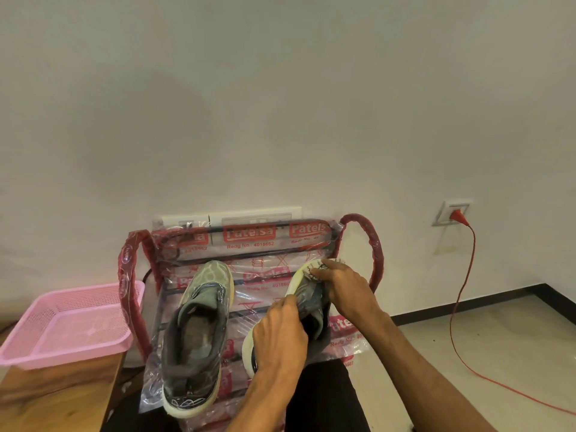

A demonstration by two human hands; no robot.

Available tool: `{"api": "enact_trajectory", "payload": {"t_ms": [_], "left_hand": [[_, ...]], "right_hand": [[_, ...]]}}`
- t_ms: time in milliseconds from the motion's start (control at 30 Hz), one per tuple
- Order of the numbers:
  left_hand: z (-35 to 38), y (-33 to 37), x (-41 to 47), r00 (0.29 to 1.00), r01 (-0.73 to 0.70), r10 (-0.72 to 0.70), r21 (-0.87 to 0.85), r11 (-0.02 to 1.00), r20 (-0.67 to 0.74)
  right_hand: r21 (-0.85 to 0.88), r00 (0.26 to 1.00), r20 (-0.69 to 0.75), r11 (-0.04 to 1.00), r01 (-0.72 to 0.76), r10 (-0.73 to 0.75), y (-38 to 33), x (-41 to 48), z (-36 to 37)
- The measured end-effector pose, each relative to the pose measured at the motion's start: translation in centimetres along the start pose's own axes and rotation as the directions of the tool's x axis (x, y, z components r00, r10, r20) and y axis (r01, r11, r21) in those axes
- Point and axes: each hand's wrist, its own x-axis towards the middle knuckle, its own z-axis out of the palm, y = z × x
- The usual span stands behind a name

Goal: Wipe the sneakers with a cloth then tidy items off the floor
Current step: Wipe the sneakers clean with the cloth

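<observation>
Sneakers (196, 307) on plastic-wrapped rack (249, 244) (white wall (280, 88))

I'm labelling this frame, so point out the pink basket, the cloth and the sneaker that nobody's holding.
pink basket (62, 357), head view, front rim.
cloth (313, 271), head view, its patterned edge.
unheld sneaker (215, 275), head view, toe upper.

A rack (377, 254) stands against the wall (280, 120) at lower centre; on it lie the left sneaker (196, 325) and, right of it, the right sneaker (313, 302), a cloth (314, 269) on its toe. Left of the rack, a basket (62, 358) sits on the table (56, 397).
</observation>
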Motion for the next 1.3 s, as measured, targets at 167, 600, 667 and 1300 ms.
{"api": "enact_trajectory", "payload": {"t_ms": [167,600,667,1300], "left_hand": [[0.0,0.2,0.0,1.000,0.020,-0.020,0.008,1.000,-0.013],[-0.1,1.1,0.3,0.998,0.005,-0.003,0.035,0.999,-0.055],[-0.5,1.0,0.6,0.996,0.033,-0.030,0.024,0.999,-0.085],[-1.2,-1.1,0.7,0.981,-0.131,0.147,-0.124,0.984,0.130]], "right_hand": [[0.124,0.998,-0.025,0.990,0.065,-0.062,-2.0,-1.8,-1.9],[0.079,0.987,0.142,0.995,0.062,-0.073,-0.9,-3.5,-2.3],[0.079,0.995,0.066,0.995,0.068,-0.073,-0.7,-4.0,-2.4],[0.489,0.968,-0.064,0.853,-0.182,0.243,-0.4,-1.8,0.3]]}}
